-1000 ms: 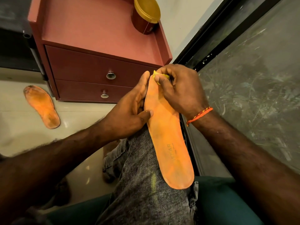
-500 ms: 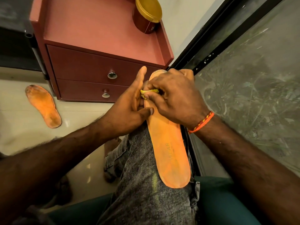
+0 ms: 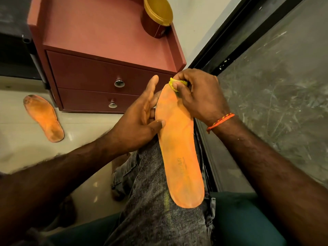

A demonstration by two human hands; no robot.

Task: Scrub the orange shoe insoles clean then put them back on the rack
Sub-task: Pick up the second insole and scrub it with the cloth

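An orange insole lies lengthwise along my grey-trousered thigh, its toe end pointing away from me. My left hand holds its left edge, thumb pressed on top and fingers behind. My right hand grips a small yellow scrubbing cloth and presses it on the insole's toe end. A second orange insole, with dark dirt at its toe and heel, lies flat on the pale floor at the left.
A maroon two-drawer cabinet stands ahead, with a yellow-lidded brown jar on its top. A dark glass door in a black frame runs along the right. I sit on a teal seat.
My right hand, which had slid the cloth down the insole half a second ago, has moved back up to the toe end. My left hand keeps its hold.
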